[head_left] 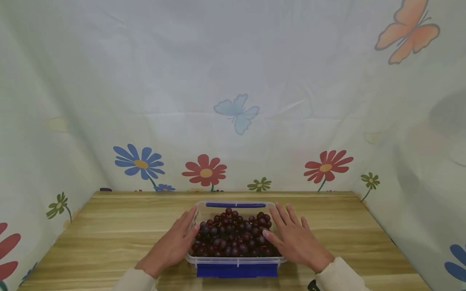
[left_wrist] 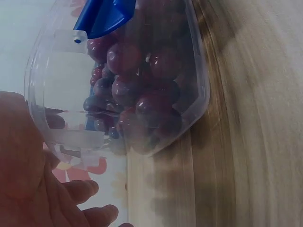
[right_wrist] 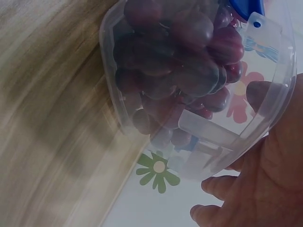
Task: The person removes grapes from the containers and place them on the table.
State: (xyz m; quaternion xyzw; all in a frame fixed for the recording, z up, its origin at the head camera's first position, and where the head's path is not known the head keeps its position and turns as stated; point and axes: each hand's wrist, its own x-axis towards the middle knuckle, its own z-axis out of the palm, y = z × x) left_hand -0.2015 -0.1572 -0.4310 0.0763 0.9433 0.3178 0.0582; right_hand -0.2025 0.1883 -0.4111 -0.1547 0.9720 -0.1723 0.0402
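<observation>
In the head view, a clear container point(head_left: 218, 260) full of dark grapes point(head_left: 233, 238) sits on the near middle of the wooden counter point(head_left: 356, 238), its top uncovered. The left hand point(head_left: 172, 244) rests along its left rim, fingers straight and pointing to the far side, the thumb reaching over the edge. The right hand point(head_left: 298, 240) lies the same way on the right rim, its fingers extended and somewhat spread, the thumb over the grapes. Pale sleeves point(head_left: 340, 277) cover both forearms. One blue clip point(head_left: 236, 270) hangs down on the near side; another, the far clip point(head_left: 236, 205), runs along the opposite rim. Behind rises a white cloth point(head_left: 164, 81) printed with flowers and butterflies.

In the left wrist view, grapes show through the see-through wall, with part of a blue clip near. The thumb point(left_wrist: 54, 120) shows through the plastic at the rim, while the fingers point(left_wrist: 78, 189) stay outside, relaxed and uncurled.

In the right wrist view, the right hand holds a matching pose, its thumb visible through the wall and its fingers outside, pointing far. A printed green flower point(right_wrist: 159, 166) shows beyond the counter.
</observation>
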